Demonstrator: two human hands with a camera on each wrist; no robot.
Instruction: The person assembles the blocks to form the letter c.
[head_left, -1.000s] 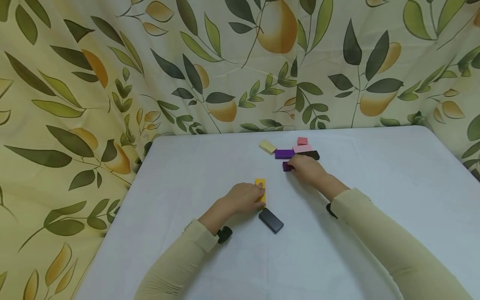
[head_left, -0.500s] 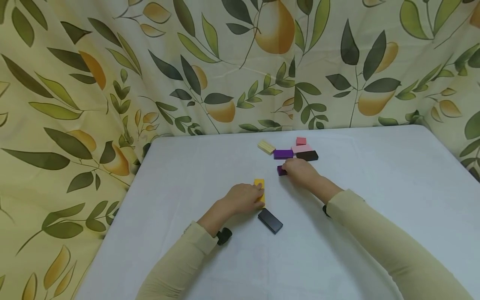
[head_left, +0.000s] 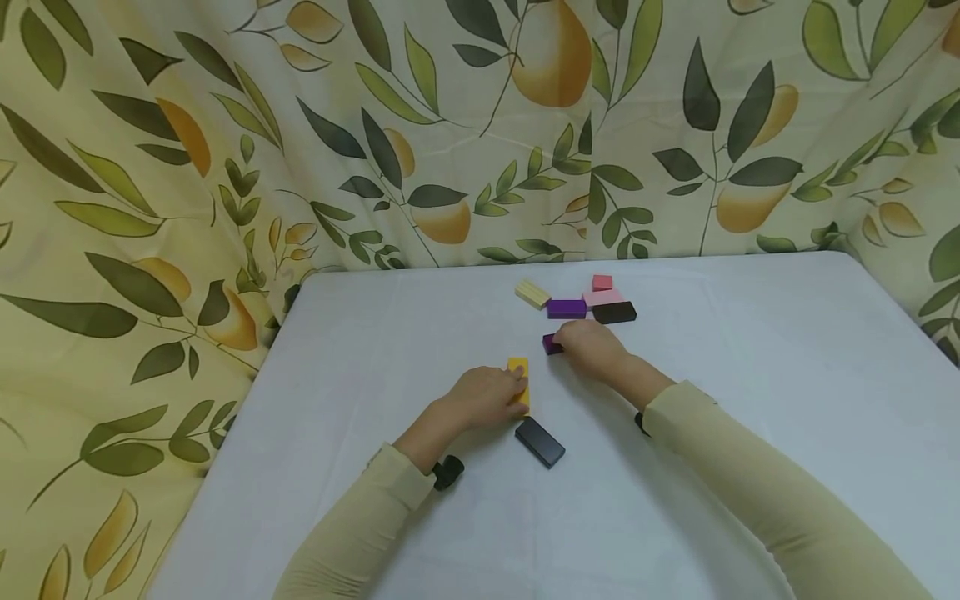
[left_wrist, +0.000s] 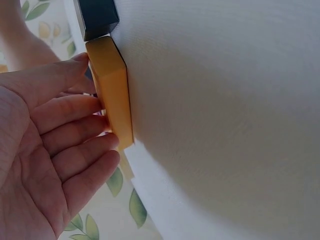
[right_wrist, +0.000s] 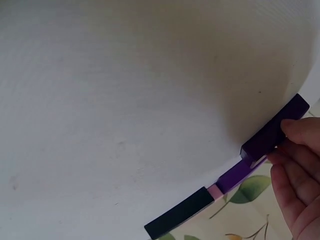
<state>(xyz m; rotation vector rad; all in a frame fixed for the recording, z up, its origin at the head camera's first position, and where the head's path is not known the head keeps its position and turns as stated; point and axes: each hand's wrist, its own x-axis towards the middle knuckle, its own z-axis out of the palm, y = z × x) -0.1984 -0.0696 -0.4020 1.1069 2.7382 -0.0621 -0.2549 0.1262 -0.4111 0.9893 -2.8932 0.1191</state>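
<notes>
My left hand (head_left: 483, 396) rests on a yellow block (head_left: 522, 362) lying on the white table. In the left wrist view, the thumb and fairly straight fingers of that hand touch the block's (left_wrist: 112, 90) upper face. A dark grey block (head_left: 540, 442) lies at a slant just off the yellow block's near end. Farther up the table, my right hand (head_left: 592, 346) pinches a dark purple block (head_left: 551, 343), whose left end sticks out past the fingertips. The right wrist view has the thumb on one side of this block (right_wrist: 272, 127), with the other fingers behind it.
Near the table's (head_left: 375, 333) back edge lie a pale yellow ridged block (head_left: 532, 293), a purple block (head_left: 566, 309), a black block (head_left: 615, 312), a pink block (head_left: 602, 297) and a small red block (head_left: 602, 282). A leaf-patterned curtain (head_left: 450, 125) hangs behind and to the left.
My right hand has moved left and slightly nearer with the dark purple block, uncovering the black block behind it. The left hand and the yellow block have stayed in place.
</notes>
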